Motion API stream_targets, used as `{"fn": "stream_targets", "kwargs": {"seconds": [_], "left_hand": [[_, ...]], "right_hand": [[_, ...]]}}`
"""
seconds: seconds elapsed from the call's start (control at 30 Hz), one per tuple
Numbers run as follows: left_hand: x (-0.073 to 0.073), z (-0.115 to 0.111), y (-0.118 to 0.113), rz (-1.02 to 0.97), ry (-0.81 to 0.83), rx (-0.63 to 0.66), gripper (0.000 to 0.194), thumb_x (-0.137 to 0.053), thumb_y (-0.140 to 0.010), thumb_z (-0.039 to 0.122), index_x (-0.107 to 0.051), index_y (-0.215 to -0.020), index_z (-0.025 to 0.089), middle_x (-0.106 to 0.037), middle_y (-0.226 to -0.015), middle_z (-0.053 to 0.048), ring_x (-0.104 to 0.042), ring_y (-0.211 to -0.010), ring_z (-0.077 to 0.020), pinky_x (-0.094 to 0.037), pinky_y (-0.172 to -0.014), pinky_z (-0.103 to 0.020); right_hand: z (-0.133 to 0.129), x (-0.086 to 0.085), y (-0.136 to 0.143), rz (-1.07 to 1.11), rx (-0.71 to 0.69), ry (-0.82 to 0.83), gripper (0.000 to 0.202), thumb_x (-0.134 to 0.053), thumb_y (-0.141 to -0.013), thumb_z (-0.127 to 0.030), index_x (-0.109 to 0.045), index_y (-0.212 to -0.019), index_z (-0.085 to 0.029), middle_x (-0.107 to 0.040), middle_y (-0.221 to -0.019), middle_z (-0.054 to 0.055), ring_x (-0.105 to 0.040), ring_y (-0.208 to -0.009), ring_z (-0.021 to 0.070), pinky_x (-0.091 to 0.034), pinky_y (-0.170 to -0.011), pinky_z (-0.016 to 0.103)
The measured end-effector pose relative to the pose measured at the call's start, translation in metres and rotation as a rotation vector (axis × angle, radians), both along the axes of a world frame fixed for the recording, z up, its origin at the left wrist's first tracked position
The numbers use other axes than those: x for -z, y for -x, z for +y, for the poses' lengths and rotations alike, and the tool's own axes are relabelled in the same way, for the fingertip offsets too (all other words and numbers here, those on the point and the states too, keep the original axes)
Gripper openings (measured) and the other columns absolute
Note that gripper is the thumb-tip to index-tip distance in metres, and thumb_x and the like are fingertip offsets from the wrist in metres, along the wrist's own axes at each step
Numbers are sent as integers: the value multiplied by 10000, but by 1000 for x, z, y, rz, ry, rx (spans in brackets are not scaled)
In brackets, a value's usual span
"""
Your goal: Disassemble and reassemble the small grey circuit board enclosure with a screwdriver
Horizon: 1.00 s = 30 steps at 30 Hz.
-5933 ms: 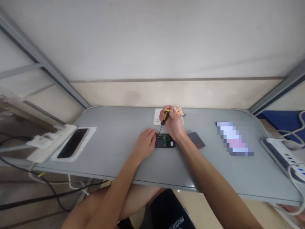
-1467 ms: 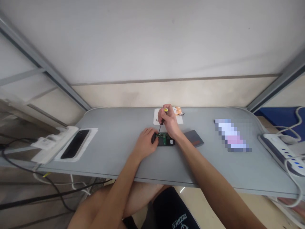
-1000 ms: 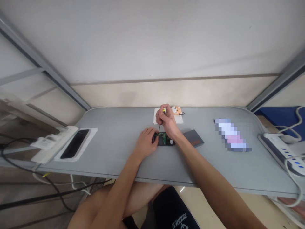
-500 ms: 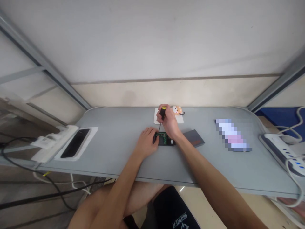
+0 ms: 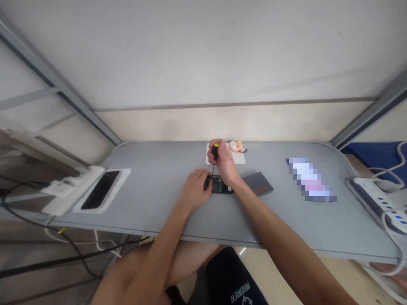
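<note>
A black device with an exposed green circuit board (image 5: 219, 184) lies flat on the grey table (image 5: 152, 182). My left hand (image 5: 196, 188) is closed around its left end, the thumb and fingers pressing on its edges. My right hand (image 5: 223, 160) is wrapped round the black handle of a screwdriver (image 5: 215, 152) with a yellow end cap. The thin shaft points down to the upper left part of the board; its tip is too small to make out. My right wrist passes close over the device's right end. A dark grey flat box or cover (image 5: 258, 184) lies just right of that wrist.
Behind my right hand are white paper (image 5: 239, 159) and an orange-and-white animal-faced item (image 5: 236, 146). A black phone (image 5: 101, 190) lies on paper at left, near a white power strip (image 5: 74, 191). At right are a blurred-out phone (image 5: 310, 180) and another power strip (image 5: 380, 205).
My right hand and the screwdriver handle have shifted slightly to the left, so the shaft stands more upright. My left hand and the device stay in place.
</note>
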<state>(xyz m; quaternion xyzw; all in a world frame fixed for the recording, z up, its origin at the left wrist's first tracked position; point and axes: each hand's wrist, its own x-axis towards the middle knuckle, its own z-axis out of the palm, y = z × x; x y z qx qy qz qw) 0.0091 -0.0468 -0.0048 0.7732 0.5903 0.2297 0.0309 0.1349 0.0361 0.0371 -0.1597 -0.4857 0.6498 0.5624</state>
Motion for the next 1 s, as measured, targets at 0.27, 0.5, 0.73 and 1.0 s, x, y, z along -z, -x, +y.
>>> {"fn": "stream_targets", "kwargs": {"seconds": [0.27,0.5,0.73,1.0], "left_hand": [[0,1,0,9,3,-5,115,-537,-949,183,-577,-1053,209,-668,-1067,-80,-596,-1061,-279,-489,-958,-460],[1,1,1,6,-3,1,124,-541,-953,188,-576,-1070,210,-669,-1072,-77,-595,-1066,-279,-490,-959,-460],[1,0,1,-11,3,1,146,-540,-948,185,-591,-1081,214,-675,-1086,-81,-598,-1073,-278,-493,-966,-466],[2,1,1,-1,2,5,127,-544,-955,188,-580,-1074,213,-668,-1082,-76,-594,-1079,-280,-492,-967,-457]], "right_hand": [[2,0,-1,31,-12,12,469,-480,-960,-726,-524,-954,-259,-388,-668,-41,-346,-559,118,-292,-525,251],[-1,0,-1,7,8,-1,460,-485,-962,-715,-532,-956,-257,-391,-668,-39,-344,-563,122,-301,-528,252],[1,-2,-4,10,11,21,438,-484,-971,-698,-528,-960,-262,-375,-671,-41,-342,-556,123,-297,-522,257],[0,-2,-3,33,-1,45,428,-477,-981,-685,-518,-959,-259,-391,-673,-39,-348,-555,121,-302,-530,259]]}}
